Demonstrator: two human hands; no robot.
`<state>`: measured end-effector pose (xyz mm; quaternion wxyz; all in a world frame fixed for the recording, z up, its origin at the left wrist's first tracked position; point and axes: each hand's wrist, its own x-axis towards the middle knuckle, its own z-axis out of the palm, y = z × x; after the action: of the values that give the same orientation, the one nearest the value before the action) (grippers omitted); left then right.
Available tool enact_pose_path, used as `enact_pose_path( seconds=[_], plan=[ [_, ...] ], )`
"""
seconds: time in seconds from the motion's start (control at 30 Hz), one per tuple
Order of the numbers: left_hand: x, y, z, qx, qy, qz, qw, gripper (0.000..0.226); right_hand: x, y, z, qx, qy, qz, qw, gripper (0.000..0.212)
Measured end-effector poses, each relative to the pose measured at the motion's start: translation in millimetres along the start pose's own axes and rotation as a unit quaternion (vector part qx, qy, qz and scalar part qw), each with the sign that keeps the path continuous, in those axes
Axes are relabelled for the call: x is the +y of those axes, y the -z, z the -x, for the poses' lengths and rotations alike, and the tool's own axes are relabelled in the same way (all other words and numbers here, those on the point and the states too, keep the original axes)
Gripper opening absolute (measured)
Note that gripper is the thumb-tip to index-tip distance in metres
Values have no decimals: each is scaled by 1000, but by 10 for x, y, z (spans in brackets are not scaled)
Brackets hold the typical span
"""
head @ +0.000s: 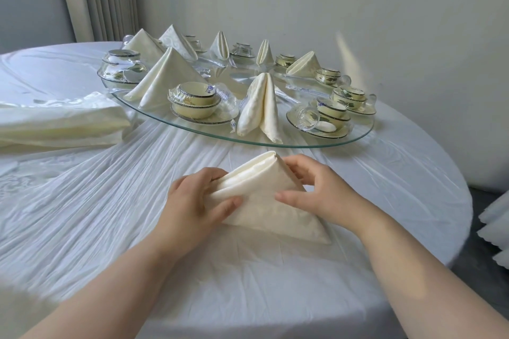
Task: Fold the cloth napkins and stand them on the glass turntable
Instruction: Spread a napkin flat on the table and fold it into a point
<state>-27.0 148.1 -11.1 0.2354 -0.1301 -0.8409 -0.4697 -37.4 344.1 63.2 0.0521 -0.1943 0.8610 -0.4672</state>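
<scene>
A cream cloth napkin [264, 209], folded into a triangle, rests on the white tablecloth in front of the glass turntable [275, 143]. My left hand [195, 201] grips its left edge, thumb on the front and fingers tucked into the layers. My right hand [316, 192] holds its right side, thumb pressed on the front and fingers curled behind. Several folded napkins stand on the turntable; the nearest standing napkin [259, 107] is at its front rim.
Plastic-wrapped cup-and-bowl sets [197, 102] ring the turntable between the napkins. A stack of unfolded napkins [60, 124] lies at the left on the table. The round table's edge [465, 201] curves at the right, with white fabric [495, 228] beyond it.
</scene>
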Motion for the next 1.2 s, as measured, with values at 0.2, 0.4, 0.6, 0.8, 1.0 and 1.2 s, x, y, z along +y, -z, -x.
enact_pose_path(
  seconds=[0.2, 0.4, 0.6, 0.8, 1.0, 1.2],
  plan=[
    [36, 20, 1, -29, 14, -21, 999, 40, 49, -122, -85, 34, 23, 3, 999, 28],
    [-17, 37, 12, -1, 71, 50, 996, 48, -8, -37, -273, 107, 48, 5, 993, 8],
    [46, 133, -94, 32, 97, 28, 994, 17, 178, 224, -443, 200, 54, -21, 978, 8],
    [19, 136, -651, -113, 50, -152, 981, 36, 474, 245, -542, 172, 19, 9, 985, 22],
    [-365, -186, -1117, -176, 78, -331, 924, 49, 619, 257, -494, 172, 11, -12, 985, 9],
    [-615, -253, -1140, -162, 84, -358, 916, 51, 638, 266, -512, 168, 6, -28, 985, 16]
  ],
)
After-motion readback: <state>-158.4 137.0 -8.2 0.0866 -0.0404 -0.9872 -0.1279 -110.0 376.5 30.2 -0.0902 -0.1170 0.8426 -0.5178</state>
